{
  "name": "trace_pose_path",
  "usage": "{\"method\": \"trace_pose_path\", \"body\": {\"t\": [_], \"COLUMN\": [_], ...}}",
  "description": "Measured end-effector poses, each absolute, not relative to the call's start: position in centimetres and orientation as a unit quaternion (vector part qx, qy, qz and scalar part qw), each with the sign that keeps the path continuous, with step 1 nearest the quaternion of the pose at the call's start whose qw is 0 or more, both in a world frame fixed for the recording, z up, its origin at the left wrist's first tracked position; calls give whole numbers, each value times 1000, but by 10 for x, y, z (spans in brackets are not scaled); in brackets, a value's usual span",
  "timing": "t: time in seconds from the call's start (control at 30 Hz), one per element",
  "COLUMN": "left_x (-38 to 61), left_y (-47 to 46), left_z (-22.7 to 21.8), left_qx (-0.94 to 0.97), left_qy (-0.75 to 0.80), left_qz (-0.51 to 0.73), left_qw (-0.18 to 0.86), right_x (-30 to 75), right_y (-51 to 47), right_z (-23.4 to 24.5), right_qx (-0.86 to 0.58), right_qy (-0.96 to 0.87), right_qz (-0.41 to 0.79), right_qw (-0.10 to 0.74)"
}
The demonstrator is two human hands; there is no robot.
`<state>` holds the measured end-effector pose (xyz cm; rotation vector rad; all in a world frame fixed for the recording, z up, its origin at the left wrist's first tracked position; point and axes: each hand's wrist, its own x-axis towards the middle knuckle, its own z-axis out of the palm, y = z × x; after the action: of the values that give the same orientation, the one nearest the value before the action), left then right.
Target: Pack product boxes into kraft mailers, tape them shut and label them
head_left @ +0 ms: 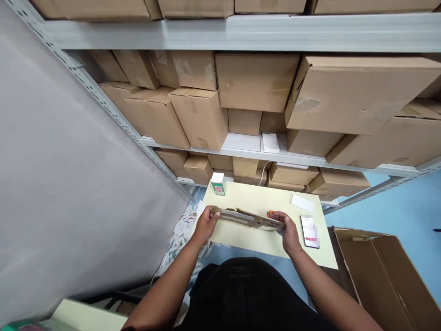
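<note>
Between my two hands is a flat, brown piece of cardboard (250, 219) with tape on it, held nearly edge-on above the pale yellow table (241, 236). My left hand (207, 221) is closed on its left end, the thumb on the near side. At its right end my right hand (288, 230) grips the edge. A small orange thing (270, 214) shows at my right fingertips; I cannot make out what it is. Behind my left hand stands a small white and green box (218, 184). To the right of my right hand lies a phone (310, 231) with its screen lit.
Shelving (241, 34) full of cardboard boxes (258, 82) rises behind the table. A white card (302, 202) lies at the table's back right. An open carton (379, 276) stands at the right. Paper scraps (182, 232) cover the floor by the grey wall (86, 184).
</note>
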<state>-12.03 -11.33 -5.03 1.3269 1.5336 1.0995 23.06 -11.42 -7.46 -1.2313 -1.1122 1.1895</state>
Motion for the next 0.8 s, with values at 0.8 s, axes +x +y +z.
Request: {"method": "trace_pose_path", "body": {"t": [0.8], "left_x": [-165], "left_y": [-89], "left_z": [-83], "left_qx": [735], "left_qy": [504], "left_qz": [240], "left_qw": [385], "right_x": [143], "right_y": [-96], "right_z": [-103], "right_qx": [-708], "right_qy": [-475], "right_qz": [335], "right_qw": [402]}}
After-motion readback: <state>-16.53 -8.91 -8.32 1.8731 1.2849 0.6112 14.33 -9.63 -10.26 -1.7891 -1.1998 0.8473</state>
